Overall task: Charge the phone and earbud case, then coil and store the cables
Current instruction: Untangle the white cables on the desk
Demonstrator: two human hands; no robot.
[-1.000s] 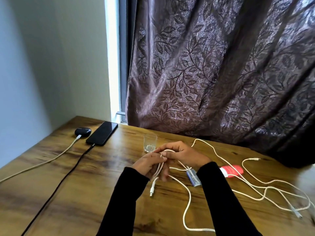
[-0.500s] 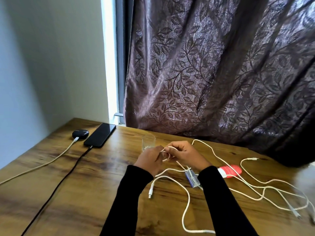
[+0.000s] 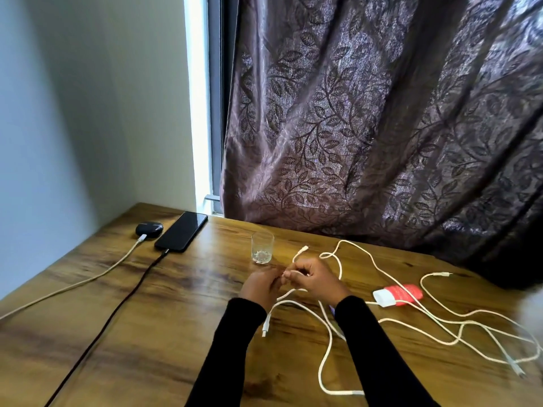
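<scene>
Wood-grain brown runs across the table (image 3: 182,292), and the person in black sleeves works near its middle. Both hands are together there, fingers curled. The right hand (image 3: 316,277) pinches a white cable (image 3: 327,345), and one plug end pokes up just past its knuckles toward 12 o'clock. The left hand (image 3: 261,284) sits touching the right at its 9 o'clock side, fingers closed on the same white cable. From under the hands the cable drops toward 6 o'clock, one short end with a plug lying beside the left sleeve, the longer run looping down beside the right sleeve.

At 11 o'clock from the hands, well apart, the phone (image 3: 182,232) lies flat and dark near the far edge, with a black cable (image 3: 117,306) plugged into its near end and trailing toward 7 o'clock. Just beside the phone, at its 9 o'clock, the earbud case (image 3: 149,229) rests with a pale cable (image 3: 88,279) plugged in, running off the table's left edge.

A clear glass (image 3: 262,247) stands upright at 11 o'clock, just beyond the hands. At 3 o'clock lies a red object with a white cap (image 3: 399,293); what it is I cannot tell. More loose white cables (image 3: 470,327) sprawl tangled past it toward 4 o'clock. A leaf-patterned curtain (image 3: 367,127) hangs behind the table.
</scene>
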